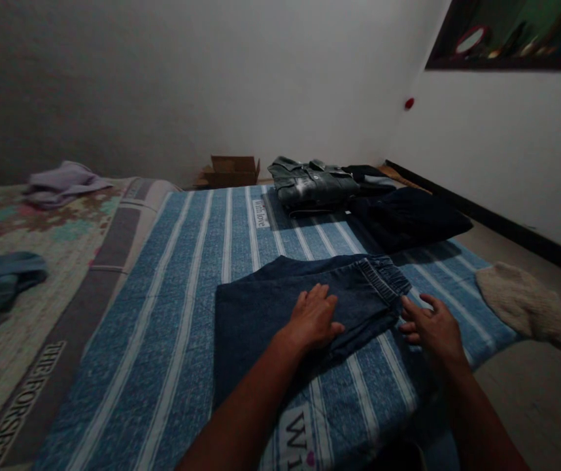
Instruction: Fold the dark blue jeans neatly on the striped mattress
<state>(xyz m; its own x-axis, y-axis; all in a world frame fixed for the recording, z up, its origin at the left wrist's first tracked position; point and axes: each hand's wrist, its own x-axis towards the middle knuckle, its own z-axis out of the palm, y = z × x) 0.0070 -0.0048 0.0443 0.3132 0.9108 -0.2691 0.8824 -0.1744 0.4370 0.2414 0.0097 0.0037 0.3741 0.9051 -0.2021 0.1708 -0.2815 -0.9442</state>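
Note:
A pair of dark blue denim pants (255, 320) with an elastic waistband (383, 278) lies folded on the striped blue bedding (172, 314). My left hand (314, 317) rests flat on the middle of the pants, its fingers stretched out. Beside the waistband, at its right end, my right hand (430, 327) hovers with fingers apart and slightly curled. Nothing shows between those fingers; whether a fingertip touches the cloth I cannot tell.
A folded grey denim jacket (314, 186) and dark folded clothing (408, 216) lie at the back. A beige knitted item (526, 304) hangs over the right edge. At left are a lilac cloth (67, 183) and a blue garment (3, 278). A cardboard box (234, 171) stands by the wall.

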